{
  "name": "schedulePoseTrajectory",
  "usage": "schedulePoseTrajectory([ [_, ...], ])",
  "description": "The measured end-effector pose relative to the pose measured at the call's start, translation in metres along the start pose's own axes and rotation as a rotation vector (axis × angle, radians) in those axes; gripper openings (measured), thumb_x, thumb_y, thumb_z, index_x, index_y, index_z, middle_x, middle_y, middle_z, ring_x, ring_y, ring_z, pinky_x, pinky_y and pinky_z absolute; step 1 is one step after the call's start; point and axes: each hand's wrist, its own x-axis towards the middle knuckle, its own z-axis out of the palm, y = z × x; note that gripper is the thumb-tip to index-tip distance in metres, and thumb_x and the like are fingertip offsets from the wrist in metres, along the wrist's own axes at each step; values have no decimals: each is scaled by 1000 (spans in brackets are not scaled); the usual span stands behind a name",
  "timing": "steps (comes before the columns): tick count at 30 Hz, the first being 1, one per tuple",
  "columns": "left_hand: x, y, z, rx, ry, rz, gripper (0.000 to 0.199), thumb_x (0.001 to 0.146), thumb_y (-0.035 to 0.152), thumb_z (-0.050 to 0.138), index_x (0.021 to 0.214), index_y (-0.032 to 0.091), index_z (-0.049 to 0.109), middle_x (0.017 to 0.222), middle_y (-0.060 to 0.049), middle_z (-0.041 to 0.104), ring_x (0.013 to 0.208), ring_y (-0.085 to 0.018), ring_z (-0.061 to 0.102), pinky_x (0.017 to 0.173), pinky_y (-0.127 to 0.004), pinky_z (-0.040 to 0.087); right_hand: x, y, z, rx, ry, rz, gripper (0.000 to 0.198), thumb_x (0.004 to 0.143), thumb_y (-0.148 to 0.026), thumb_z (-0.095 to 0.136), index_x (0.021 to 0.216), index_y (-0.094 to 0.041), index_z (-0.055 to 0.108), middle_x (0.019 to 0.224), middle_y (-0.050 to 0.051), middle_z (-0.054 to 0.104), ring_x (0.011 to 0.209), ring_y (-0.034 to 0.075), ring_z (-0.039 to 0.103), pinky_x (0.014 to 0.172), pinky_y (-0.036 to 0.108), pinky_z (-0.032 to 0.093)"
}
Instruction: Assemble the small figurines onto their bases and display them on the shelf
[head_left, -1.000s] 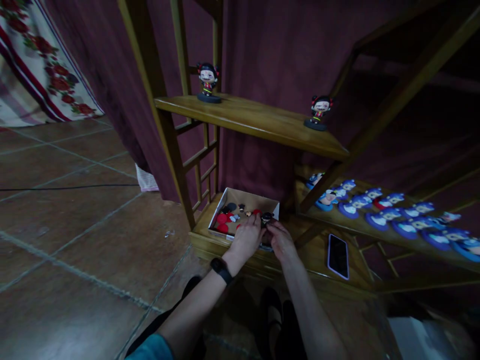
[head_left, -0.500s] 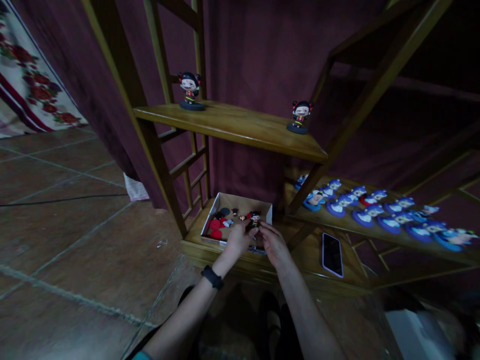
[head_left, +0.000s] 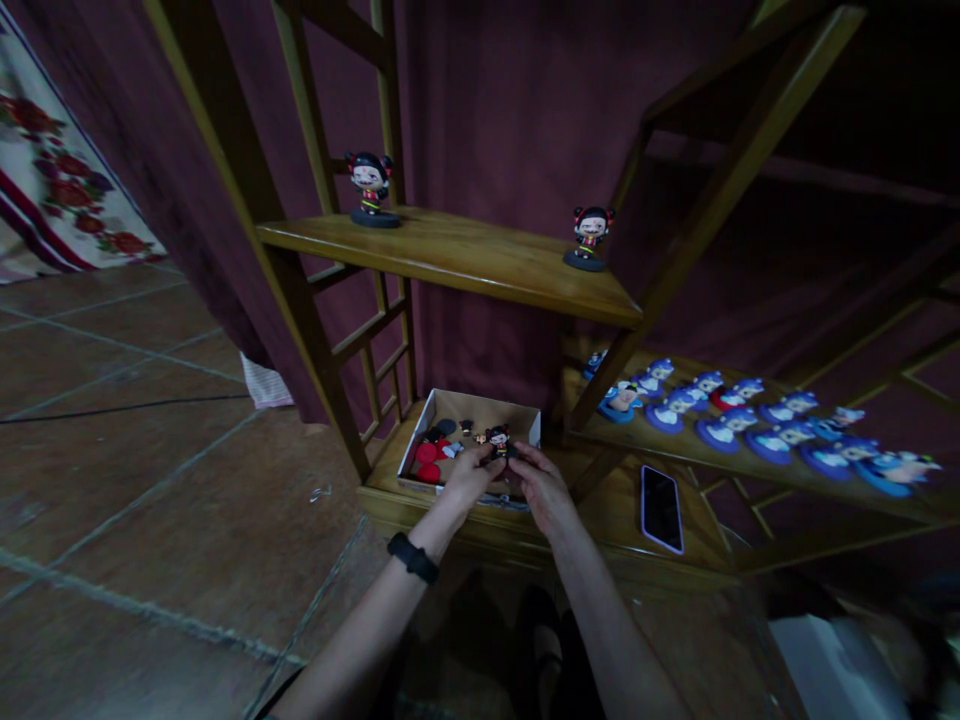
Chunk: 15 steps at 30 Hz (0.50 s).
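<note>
Between my two hands, over the right part of a shallow cardboard box (head_left: 420,425), is a small black-haired figurine (head_left: 499,440) with a red and black outfit. My left hand (head_left: 469,478) is closed on its left side, the fingers near its lower part. On the other side, my right hand (head_left: 541,482) has its fingertips pinched at the figurine and what looks like a dark piece beside it. Red discs (head_left: 427,455), a dark disc (head_left: 446,426) and small figurine parts (head_left: 466,428) lie in the box. The figurine's base is partly hidden by my fingers.
Two finished-looking figurines (head_left: 369,185) (head_left: 591,232) stand on the wooden shelf (head_left: 450,250) above the box. Several blue-and-white figurines (head_left: 726,428) fill the shelf to the right. A phone (head_left: 661,508) lies on the lower board. Wooden posts (head_left: 300,320) frame the box.
The figurine has moved slightly left and lower between my hands, and my fingers have shifted around it. The whole view has moved slightly.
</note>
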Motion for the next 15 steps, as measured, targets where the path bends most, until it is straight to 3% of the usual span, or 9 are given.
schedulePoseTrajectory([
  [15, 0, 2, -4, -227, -40, -149, 36, 63, 23, 71, 98, 12, 66, 88, -8, 68, 84, -18, 62, 82, -35, 47, -1, -2, -1, -113, -13, -30, 42, 55, -25, 75, 95, -22, 63, 90, 1, 67, 84, 17, 61, 76, 31, 49],
])
